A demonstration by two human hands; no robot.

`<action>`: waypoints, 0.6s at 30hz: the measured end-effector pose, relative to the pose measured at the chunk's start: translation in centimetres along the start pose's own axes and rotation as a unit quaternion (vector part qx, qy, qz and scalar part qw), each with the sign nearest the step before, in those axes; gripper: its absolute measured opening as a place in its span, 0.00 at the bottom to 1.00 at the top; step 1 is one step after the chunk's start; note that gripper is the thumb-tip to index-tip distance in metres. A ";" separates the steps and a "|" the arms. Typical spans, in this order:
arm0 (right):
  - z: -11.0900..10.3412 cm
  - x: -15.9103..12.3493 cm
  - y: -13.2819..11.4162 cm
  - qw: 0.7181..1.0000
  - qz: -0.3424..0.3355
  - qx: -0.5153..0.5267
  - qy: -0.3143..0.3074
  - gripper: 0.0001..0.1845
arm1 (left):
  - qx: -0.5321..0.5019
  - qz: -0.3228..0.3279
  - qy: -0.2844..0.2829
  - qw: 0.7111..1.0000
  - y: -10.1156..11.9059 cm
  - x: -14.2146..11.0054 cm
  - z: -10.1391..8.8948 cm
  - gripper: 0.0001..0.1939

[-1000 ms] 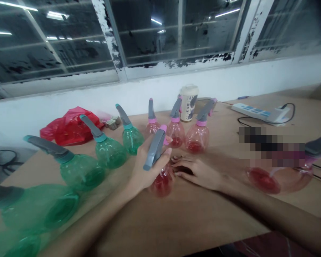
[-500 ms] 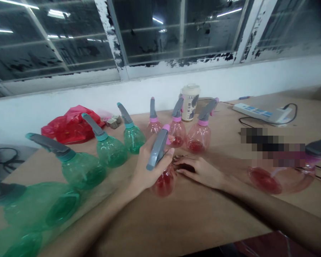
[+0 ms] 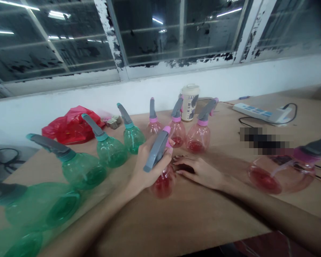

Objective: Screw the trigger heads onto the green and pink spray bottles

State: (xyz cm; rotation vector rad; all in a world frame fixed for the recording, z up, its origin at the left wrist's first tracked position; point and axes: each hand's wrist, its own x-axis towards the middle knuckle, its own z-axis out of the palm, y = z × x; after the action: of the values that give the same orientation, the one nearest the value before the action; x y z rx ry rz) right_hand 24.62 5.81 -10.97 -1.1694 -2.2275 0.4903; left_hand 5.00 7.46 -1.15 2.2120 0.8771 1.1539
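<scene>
My left hand [image 3: 140, 169] is wrapped round the neck of a pink spray bottle [image 3: 163, 185] that stands in front of me, its grey trigger head slanting over the hand. Part of the bottle's neck and trigger is hidden by the fingers. Just to its right, my right hand [image 3: 200, 170] rests on the table, fingers apart and loosely curved, holding nothing. Whether those fingertips touch the bottle I cannot tell. Behind my hands stand three more pink spray bottles, the nearest to the right hand being the right-hand one [image 3: 198, 137].
Several green spray bottles [image 3: 112, 151] line the left side of the wooden table [image 3: 176, 225]. Another pink spray bottle [image 3: 286, 175] is at the far right. Farther back are a red plastic bag [image 3: 72, 125], a paper cup [image 3: 189, 103] and a white power strip [image 3: 262, 113] with a cable.
The grey head of the held bottle has shifted slightly left and down with my left hand. My right hand has stayed nearly still.
</scene>
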 end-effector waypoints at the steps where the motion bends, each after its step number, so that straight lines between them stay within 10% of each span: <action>1: 0.0 0.0 0.0 1.000 -0.001 0.000 0.002 0.13 | 0.000 0.001 -0.005 1.000 0.2 0.0 -0.1 0.04; 18: 0.1 0.0 0.1 1.000 -0.004 -0.003 -0.005 0.15 | -0.040 0.005 -0.010 0.999 -0.2 0.0 0.0 0.09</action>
State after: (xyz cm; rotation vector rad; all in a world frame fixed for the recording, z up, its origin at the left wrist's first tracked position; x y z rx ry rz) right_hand 24.65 5.88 -11.07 -1.1642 -2.2433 0.4881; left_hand 4.96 7.60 -1.31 2.1613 0.7984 1.1502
